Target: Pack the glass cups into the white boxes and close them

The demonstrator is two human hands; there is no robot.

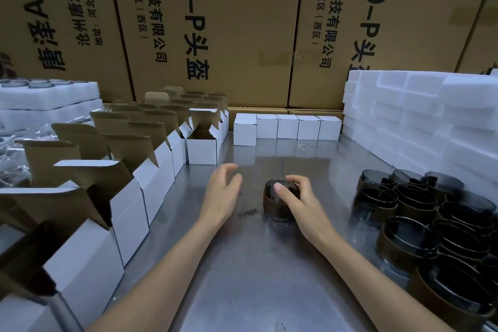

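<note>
A dark glass cup [277,203] with a brown band stands upside down on the metal table [256,264] at the centre. My right hand [299,197] grips it from the right, thumb on its upturned base. My left hand [222,191] hovers just left of the cup with relaxed fingers, holding nothing. An open white box [202,147] with raised brown flaps stands beyond my left hand. Closed white boxes [287,127] form a row at the back.
Several open white boxes [129,197] line the left side in rows. Many more dark glass cups [431,224] crowd the right. White foam blocks [420,113] are stacked at the back right, foam trays [45,100] at the back left. Large cardboard cartons [242,21] wall off the back.
</note>
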